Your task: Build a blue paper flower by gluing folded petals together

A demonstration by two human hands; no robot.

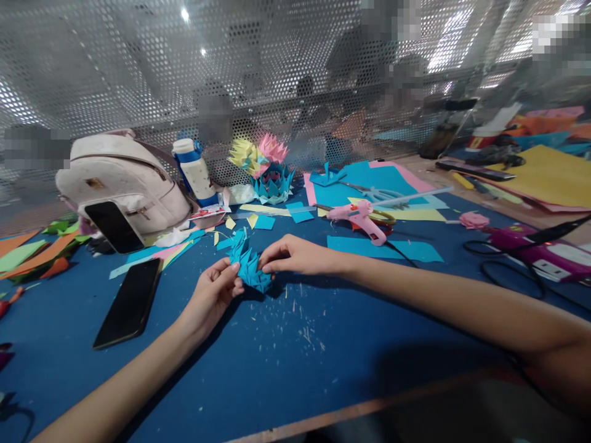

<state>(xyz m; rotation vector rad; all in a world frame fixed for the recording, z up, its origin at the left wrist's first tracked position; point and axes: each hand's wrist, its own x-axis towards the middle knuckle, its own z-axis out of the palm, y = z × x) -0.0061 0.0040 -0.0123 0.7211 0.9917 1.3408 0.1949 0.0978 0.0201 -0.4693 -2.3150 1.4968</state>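
Note:
A blue folded-paper piece [249, 266] made of several pointed units is held just over the blue table. On its left side my left hand [217, 286] is closed, with the thumb on the near face. My right hand [289, 255] pinches its right edge between thumb and fingers. Beyond the hands lie small blue and yellow paper scraps [264, 223]. Farther back stands a finished-looking paper flower group [272, 181] with a blue base and yellow and pink tops. A pink glue gun [360, 218] rests to the right.
At the left are a black phone [129, 301], a white backpack [120, 178] with another phone leaning on it, and a bottle [194, 169]. Blue paper sheets [388, 248], scissors [381, 195] and a purple power strip [540, 252] with cables lie right. A perforated metal panel [277, 74] borders the back.

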